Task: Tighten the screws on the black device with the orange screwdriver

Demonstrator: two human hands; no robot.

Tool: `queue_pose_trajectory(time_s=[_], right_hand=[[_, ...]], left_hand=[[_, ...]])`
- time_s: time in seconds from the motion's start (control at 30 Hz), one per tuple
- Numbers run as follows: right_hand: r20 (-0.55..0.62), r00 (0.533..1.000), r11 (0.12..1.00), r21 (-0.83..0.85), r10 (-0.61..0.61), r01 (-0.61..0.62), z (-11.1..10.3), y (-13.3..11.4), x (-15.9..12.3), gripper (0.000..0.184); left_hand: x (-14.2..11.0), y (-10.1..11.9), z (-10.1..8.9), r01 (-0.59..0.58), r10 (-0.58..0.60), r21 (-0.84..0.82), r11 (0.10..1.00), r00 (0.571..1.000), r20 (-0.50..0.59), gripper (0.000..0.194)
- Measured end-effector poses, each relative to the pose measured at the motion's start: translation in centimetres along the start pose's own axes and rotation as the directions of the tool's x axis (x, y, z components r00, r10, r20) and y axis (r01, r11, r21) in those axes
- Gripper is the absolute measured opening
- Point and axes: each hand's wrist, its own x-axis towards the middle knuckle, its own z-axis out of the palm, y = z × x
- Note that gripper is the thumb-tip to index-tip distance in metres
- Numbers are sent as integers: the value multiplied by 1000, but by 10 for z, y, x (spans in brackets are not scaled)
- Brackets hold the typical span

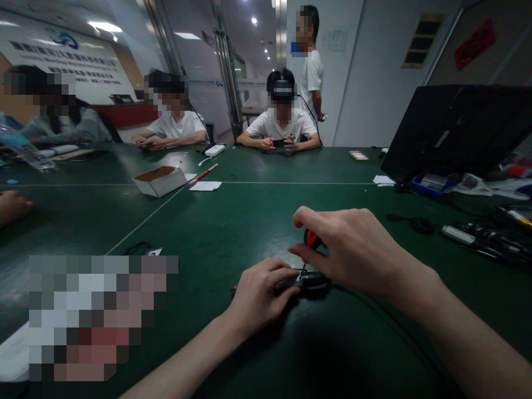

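Note:
My right hand (353, 246) is closed round a small screwdriver (311, 239) with a red and black handle, its tip pointing down onto a small black device (310, 281) lying on the green table (233, 221). My left hand (260, 293) is closed on the left end of that black device, pinning it to the table. A thin black cable runs off from the device to the right. Both hands sit close together at the table's near middle.
An open cardboard box (160, 180), paper slips (205, 186) and a red pencil lie further back. A black laptop (453, 130), cables and tools (477, 235) crowd the right side. Other people sit along the far edge; another person's hand (12, 205) rests at left.

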Motion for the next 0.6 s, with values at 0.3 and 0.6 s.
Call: queue_pose_trajectory(time_s=[0.3, 0.6], right_hand=[[55, 998, 986, 164, -41, 31, -7, 0, -2, 23], [45, 998, 995, 99, -37, 33, -6, -2, -1, 13]], left_hand=[[0, 0, 0, -2, 2, -16, 1000, 1000, 3, 14], [-1, 1, -1, 11, -11, -20, 1000, 1000, 16, 17]])
